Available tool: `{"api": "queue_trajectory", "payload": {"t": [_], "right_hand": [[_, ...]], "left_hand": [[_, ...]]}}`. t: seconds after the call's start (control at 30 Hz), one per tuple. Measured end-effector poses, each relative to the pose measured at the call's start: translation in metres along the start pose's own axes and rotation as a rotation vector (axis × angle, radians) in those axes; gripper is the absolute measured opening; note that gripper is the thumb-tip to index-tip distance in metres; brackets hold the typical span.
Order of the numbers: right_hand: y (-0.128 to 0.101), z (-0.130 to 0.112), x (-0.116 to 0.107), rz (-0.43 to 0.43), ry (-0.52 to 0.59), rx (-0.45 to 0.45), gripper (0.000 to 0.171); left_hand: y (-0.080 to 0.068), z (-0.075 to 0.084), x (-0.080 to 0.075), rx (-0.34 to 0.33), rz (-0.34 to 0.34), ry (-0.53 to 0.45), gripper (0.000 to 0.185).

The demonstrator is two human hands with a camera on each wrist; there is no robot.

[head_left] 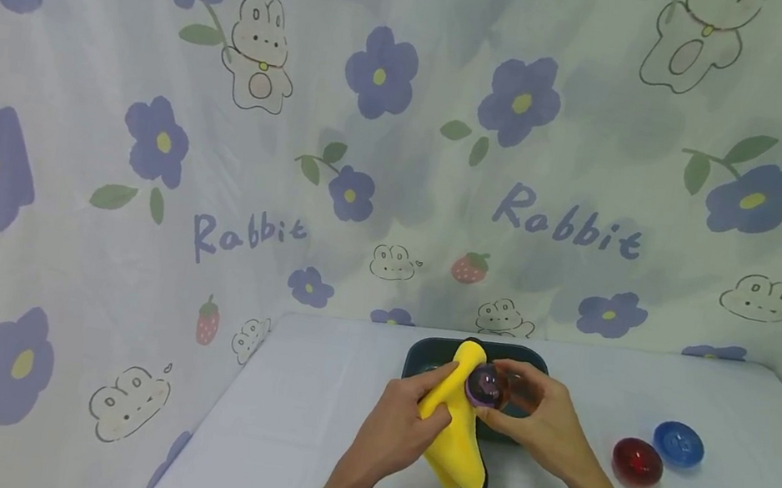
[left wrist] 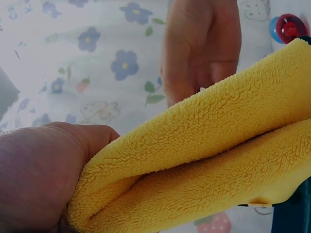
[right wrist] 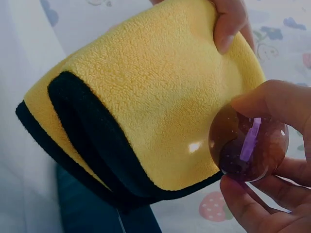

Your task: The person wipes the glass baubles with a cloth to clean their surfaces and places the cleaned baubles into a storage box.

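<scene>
My left hand [head_left: 402,423] grips a folded yellow cloth [head_left: 457,423] with a black edge; the cloth [left wrist: 204,170] fills the left wrist view, and in the right wrist view the cloth [right wrist: 150,102] has a left thumb on its top. My right hand [head_left: 539,422] pinches a small purple translucent bowl [head_left: 487,385] between fingers and thumb, and the bowl [right wrist: 249,143] touches the cloth's face. Both hands are held above a dark tray [head_left: 420,354] on the table.
A red bowl [head_left: 637,462] and a blue bowl [head_left: 678,444] lie on the white table [head_left: 307,400] to the right of the hands. A flower-and-rabbit printed curtain [head_left: 301,138] hangs behind and to the left. The table's left edge runs near my left forearm.
</scene>
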State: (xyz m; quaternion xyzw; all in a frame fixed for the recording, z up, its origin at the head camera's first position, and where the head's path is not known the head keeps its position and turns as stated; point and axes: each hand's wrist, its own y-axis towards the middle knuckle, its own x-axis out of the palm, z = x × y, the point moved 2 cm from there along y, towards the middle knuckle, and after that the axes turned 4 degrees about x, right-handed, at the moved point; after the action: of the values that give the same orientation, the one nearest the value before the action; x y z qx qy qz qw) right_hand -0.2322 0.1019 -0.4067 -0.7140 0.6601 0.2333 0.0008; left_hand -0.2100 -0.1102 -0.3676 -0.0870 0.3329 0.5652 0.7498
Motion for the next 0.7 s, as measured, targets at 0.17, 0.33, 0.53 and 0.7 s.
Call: {"api": "queue_trajectory", "payload": {"t": [0.17,0.33,0.53,0.7], "right_hand": [[0.0000,-0.0014,-0.0011,-0.024,-0.012,0.007,0.057],[-0.0007,-0.0004,-0.0026,-0.059,-0.017,-0.005,0.057],[-0.0014,-0.0001,-0.0005,-0.094,-0.030,-0.046,0.059],[-0.0027,-0.0032,0.0033,-0.117,-0.023,-0.072,0.063]], "left_hand": [[-0.0003,0.0010,-0.0001,0.001,0.018,0.006,0.056],[0.0003,0.0008,0.0015,0.001,0.041,0.013,0.054],[0.0014,-0.0003,0.0028,0.033,0.073,0.037,0.052],[0.0013,-0.0022,0.0032,0.060,0.075,0.050,0.052]]}}
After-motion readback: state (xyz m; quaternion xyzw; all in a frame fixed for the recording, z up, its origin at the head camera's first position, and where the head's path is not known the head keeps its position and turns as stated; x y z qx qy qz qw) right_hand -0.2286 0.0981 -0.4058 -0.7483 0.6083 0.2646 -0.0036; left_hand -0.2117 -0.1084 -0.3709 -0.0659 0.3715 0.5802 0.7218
